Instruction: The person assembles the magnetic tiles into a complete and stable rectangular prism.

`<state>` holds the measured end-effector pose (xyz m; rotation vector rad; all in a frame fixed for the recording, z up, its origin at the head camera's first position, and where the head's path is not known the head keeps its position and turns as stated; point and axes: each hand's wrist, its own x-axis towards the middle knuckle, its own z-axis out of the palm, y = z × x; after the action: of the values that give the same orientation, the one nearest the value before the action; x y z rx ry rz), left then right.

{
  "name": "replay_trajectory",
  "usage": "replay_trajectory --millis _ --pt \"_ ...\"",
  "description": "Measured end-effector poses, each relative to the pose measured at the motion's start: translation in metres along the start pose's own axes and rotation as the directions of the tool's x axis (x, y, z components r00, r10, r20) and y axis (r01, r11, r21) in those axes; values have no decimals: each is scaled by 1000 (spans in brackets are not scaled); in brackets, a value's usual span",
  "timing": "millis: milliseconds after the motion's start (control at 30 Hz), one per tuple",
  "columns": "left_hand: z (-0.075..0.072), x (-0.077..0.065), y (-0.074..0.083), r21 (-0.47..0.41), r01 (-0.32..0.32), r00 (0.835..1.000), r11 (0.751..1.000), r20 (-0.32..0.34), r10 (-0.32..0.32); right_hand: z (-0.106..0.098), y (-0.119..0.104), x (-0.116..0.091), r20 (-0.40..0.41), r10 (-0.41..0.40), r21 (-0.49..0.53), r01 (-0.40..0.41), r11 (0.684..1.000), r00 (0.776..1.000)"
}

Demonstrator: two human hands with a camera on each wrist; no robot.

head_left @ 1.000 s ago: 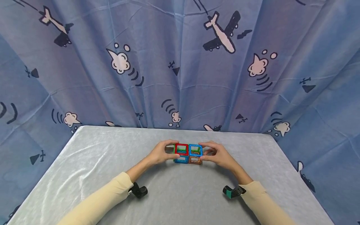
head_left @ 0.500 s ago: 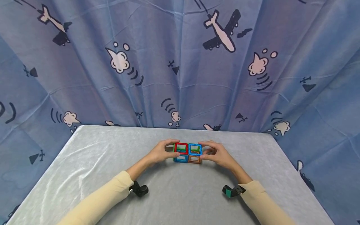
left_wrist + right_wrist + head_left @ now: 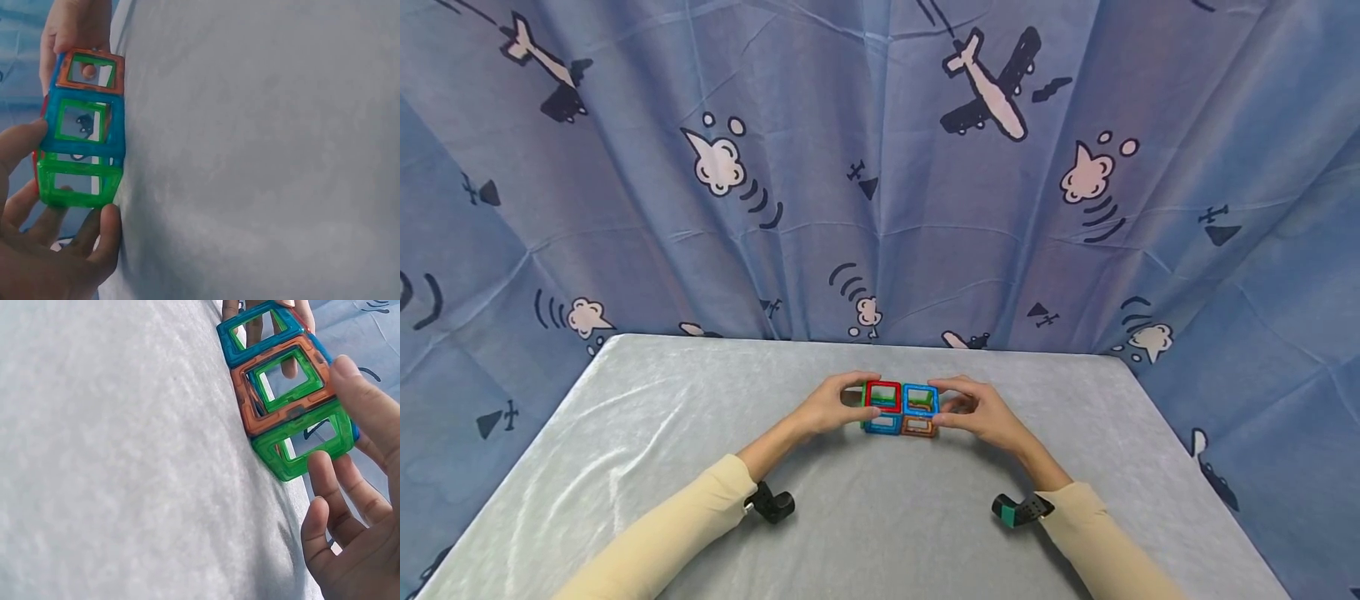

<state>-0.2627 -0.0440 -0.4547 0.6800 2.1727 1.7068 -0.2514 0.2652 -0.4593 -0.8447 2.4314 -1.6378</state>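
A small box of see-through magnetic tiles (image 3: 902,403), two cubes long, sits on the cloth between both hands. Its top has a red tile (image 3: 883,383) on the left and a blue one on the right. Along the front are a blue tile (image 3: 115,125) and an orange tile (image 3: 245,415); green tiles close the ends, the left one (image 3: 78,200) and the right one (image 3: 265,450). My left hand (image 3: 826,407) grips the left end, thumb at the front edge and fingers behind. Opposite it, my right hand (image 3: 988,410) holds the right end likewise.
A pale grey cloth covers the table (image 3: 880,525). Behind it hangs a blue curtain (image 3: 805,167) printed with planes. Dark bands with small devices are on both wrists, the left one (image 3: 771,504) and the right one (image 3: 1021,510).
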Motion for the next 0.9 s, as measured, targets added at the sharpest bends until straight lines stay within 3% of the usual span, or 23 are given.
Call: replay_trajectory --millis 333,400,567,633,700,900 --pt "0 0 1 27 -3 1000 1000 4 3 0 -1 0 -7 22 -12 -23 1000 1000" --pt "0 -5 11 22 -8 1000 1000 10 8 0 -2 0 -6 26 -16 -26 1000 1000" --pt "-2 -6 10 41 -14 1000 999 14 13 1 -1 0 -6 34 -17 -34 999 999" --pt "-4 -3 0 46 -4 1000 999 9 4 1 0 0 -5 35 -15 -35 999 999" --pt "-7 -5 0 40 5 1000 999 10 -6 0 1 -1 -10 33 -15 -33 999 999" --pt "-11 -6 -4 4 -23 998 1000 59 23 -3 4 -4 -26 27 -10 -27 1000 999"
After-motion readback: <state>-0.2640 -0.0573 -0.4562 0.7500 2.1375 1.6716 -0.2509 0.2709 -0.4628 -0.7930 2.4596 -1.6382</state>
